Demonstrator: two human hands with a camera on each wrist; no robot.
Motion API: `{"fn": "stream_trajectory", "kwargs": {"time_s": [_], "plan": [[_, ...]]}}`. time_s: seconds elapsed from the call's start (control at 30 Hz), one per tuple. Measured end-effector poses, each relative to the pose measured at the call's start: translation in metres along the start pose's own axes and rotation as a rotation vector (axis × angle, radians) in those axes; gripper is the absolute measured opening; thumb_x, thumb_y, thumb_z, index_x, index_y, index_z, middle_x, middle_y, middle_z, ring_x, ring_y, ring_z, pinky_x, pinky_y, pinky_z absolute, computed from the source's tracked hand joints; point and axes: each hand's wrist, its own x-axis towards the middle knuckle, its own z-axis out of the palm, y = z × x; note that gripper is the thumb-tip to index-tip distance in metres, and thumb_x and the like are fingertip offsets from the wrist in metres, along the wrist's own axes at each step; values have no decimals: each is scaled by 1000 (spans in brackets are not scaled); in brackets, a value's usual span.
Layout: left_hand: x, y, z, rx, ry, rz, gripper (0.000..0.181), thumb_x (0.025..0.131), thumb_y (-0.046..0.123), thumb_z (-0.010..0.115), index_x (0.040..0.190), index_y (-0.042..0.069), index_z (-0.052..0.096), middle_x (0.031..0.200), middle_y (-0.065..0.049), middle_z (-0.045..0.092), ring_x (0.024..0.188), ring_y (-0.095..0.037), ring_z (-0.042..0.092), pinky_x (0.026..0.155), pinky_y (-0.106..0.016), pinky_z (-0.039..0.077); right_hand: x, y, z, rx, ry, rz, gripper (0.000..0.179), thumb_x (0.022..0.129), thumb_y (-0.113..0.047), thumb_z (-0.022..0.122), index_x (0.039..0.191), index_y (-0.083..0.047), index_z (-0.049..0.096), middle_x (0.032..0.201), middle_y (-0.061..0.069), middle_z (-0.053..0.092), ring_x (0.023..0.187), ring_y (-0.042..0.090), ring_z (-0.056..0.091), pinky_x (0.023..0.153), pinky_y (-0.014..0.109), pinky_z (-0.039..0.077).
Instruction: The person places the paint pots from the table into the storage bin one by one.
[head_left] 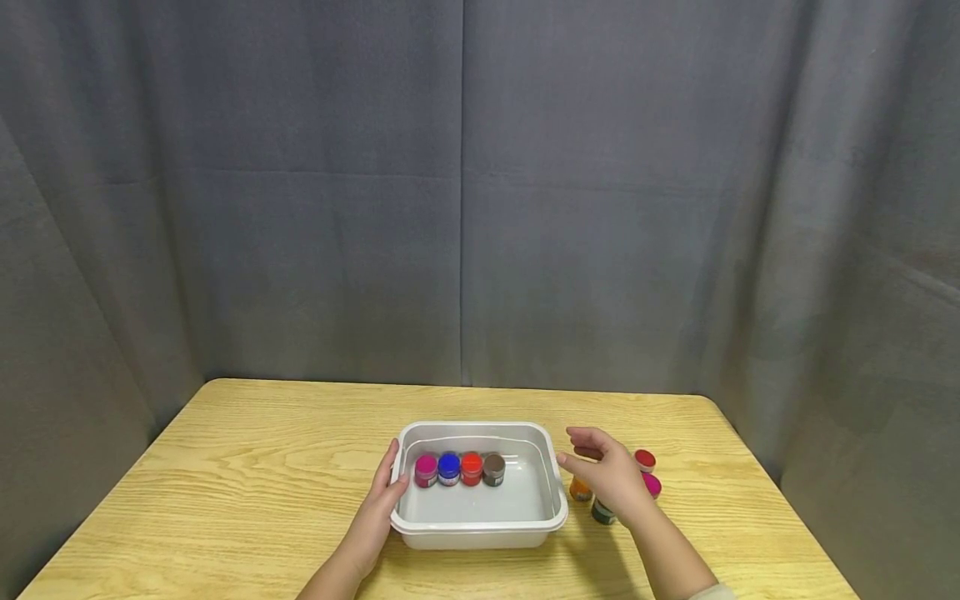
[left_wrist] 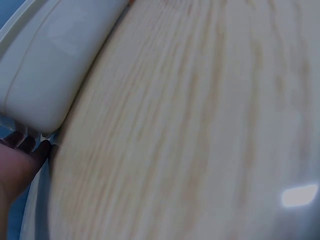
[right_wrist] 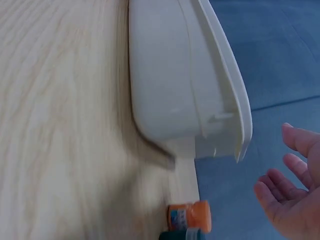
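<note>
A white plastic tub (head_left: 472, 527) stands on the table. My left hand (head_left: 377, 506) grips its left side, thumb over the rim and fingers along the outside wall. Inside, near the back left, are small paint jars in a row: a magenta jar (head_left: 425, 469), a blue jar (head_left: 448, 468), a red jar (head_left: 472, 468) and a dark brown jar (head_left: 493, 469). My right hand (head_left: 606, 475) hovers just right of the tub with fingers loosely bent and nothing held. Below it are an orange jar (right_wrist: 192, 216) and a dark green jar (head_left: 602, 512), partly covered in the head view.
Beyond the right hand sit a dark red jar (head_left: 645, 460) and another magenta jar (head_left: 652, 484), partly hidden by the wrist. The wooden table (head_left: 247, 492) extends to both sides. Grey curtains (head_left: 322, 250) hang behind it and at its sides.
</note>
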Motion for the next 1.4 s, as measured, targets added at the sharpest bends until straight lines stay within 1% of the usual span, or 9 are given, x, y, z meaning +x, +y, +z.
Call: {"fn": "stream_trajectory", "kwargs": {"time_s": [0.23,0.37,0.5,0.67,0.77,0.93,1.1,1.33,1.4], "plan": [[-1,0,0,5,-1,-1,63,104,28,37,159,22,6,166,-17,-2,151,-45,-4,118,-67,1,-10,17,-10,-19,13,6,48,88,-23,73,130,-4,58,132,21,59,123,37,56,99,50,53],[-1,0,-1,6,-3,-5,63,104,28,37,159,22,6,166,-16,-2,151,-44,-4,118,-67,1,-15,26,-14,-25,21,23,51,88,-25,74,131,-5,58,132,20,59,124,37,55,98,48,53],[-1,0,-1,7,-2,-7,63,104,28,37,159,23,6,166,-17,-2,151,-45,-4,117,-68,1,-18,37,-16,-7,25,33,49,89,-20,73,132,-3,57,135,21,58,125,37,54,100,47,52],[-1,0,-1,3,-4,-5,63,105,28,37,159,23,5,166,-17,-2,150,-45,-4,117,-68,1,-22,51,-17,-24,17,39,49,90,-19,71,133,-2,57,139,16,57,127,37,52,105,49,48],[-1,0,-1,-1,-7,-4,63,105,28,37,159,23,5,166,-16,-2,151,-44,-4,118,-68,0,-23,58,-17,-51,18,55,51,90,-21,71,135,-4,56,141,16,55,127,38,52,104,50,49],[-1,0,0,-2,-5,-6,63,105,27,37,159,24,6,166,-16,-2,151,-44,-4,118,-68,0,-25,69,-15,-87,30,66,53,89,-23,72,134,-1,55,139,20,56,125,39,53,100,49,52],[-1,0,-1,-5,-4,-5,63,105,27,37,159,24,6,166,-16,-2,151,-44,-4,117,-68,0,-25,79,-14,-56,34,77,52,88,-22,73,131,1,56,133,21,59,121,35,56,98,41,54],[-1,0,0,-10,-7,-1,63,105,27,36,159,23,6,166,-16,-2,151,-44,-5,117,-68,-1,-24,87,-11,-61,44,89,53,88,-24,74,131,2,56,130,22,60,114,33,61,95,41,55],[-1,0,0,-12,-9,1,63,105,26,36,159,23,6,166,-16,-2,151,-44,-5,118,-67,-1,-24,89,-10,-61,49,104,53,87,-24,74,131,1,57,129,21,61,112,30,62,94,39,56]]}}
